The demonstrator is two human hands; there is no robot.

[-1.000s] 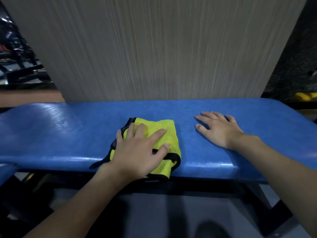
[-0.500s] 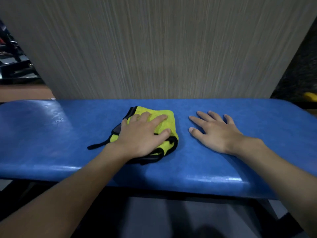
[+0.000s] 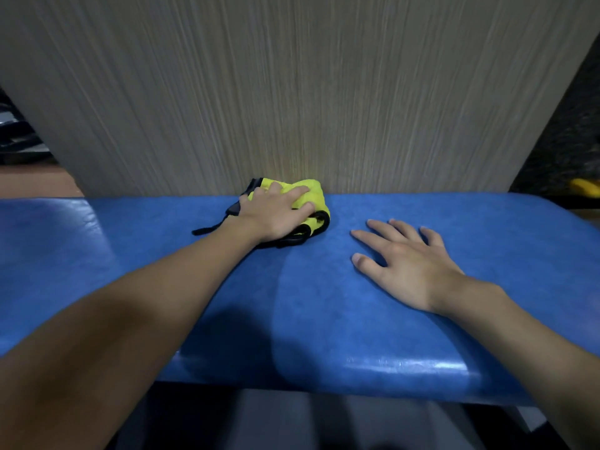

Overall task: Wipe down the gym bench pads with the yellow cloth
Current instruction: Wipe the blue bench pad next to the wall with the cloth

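Gym, head-cam view: a person's left hand [image 3: 276, 216] presses a yellow cloth [image 3: 312, 193] onto a blue padded desk [image 3: 146, 261], palm down, fingers extended over the fabric, thumb lying along its near side.

The cloth is bright yellow w/ black edging, crumpled into a lumpy wad rather than folded flat. About half of it is hidden under the hand. It sits at the desk's far edge, approx. 12 o'clock from the pad's centre, touching or just short of the grey wood-grain panel [image 3: 292, 92] behind; can't tell which.

The wad's long axis runs roughly 9-to-3, along the desk's length. A thin black strip [image 3: 207, 229] of edging trails out from under the wrist and points toward 8 o'clock, lying flat on the vinyl. The yellow bulk bulges toward 1 o'clock, and a black loop of trim curls at the 4 o'clock corner.

The right hand [image 3: 409, 264] rests flat on the pad at approx. 4 o'clock from the cloth, near it but apart, fingers spread and straight, tips aimed toward 10 o'clock, holding nothing. Both forearms are bare.

A darker band crosses the vinyl btwn the two hands, w/ glare on the near edge. A small yellow object [image 3: 584, 187] shows at 3 o'clock, past the panel, too blurred to identify.
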